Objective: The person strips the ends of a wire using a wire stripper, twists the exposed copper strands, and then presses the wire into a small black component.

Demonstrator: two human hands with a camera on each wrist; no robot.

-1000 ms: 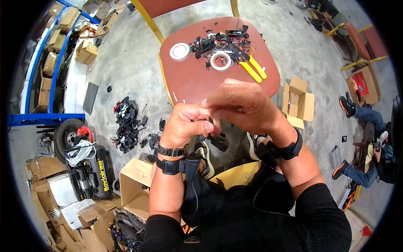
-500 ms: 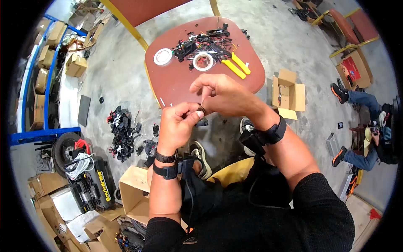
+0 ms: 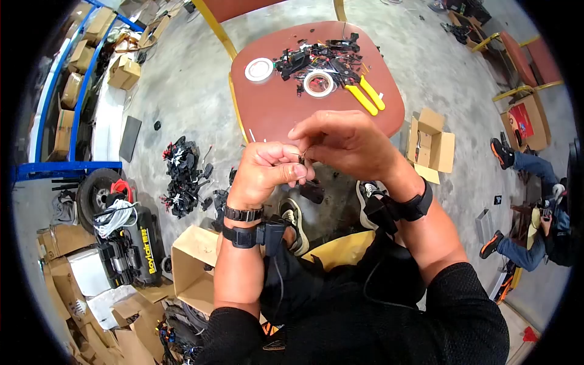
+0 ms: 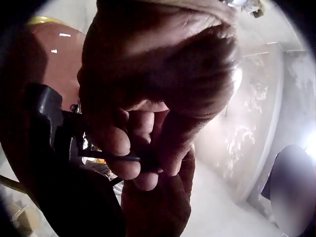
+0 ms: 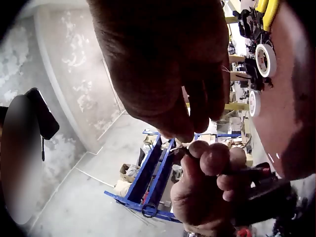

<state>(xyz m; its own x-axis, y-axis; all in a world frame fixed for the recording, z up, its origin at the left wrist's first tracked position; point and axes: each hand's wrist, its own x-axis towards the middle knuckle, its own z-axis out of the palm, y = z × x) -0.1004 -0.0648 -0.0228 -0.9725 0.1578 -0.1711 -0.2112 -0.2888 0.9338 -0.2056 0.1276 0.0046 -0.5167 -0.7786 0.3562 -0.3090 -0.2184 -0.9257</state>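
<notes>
In the head view both hands meet in front of the chair seat. My left hand pinches a thin dark cable between thumb and fingers; in the left wrist view the cable runs from its fingertips toward a black plastic part. That part also shows below the fingers in the head view. Thumb and fingertips of my right hand come together at the thin cable end, just over the left thumb. The right wrist view shows the fingertips of both hands almost touching, the cable end mostly hidden between them.
On the red chair seat lie yellow-handled pliers, two tape rolls and a pile of black parts and wires. More black parts lie on the floor. An open cardboard box stands right; another person sits far right.
The head view swung aside and back. Both hands stay together at the cable; the right fingers shifted a little, and the black part shows more below the hands than half a second ago.
</notes>
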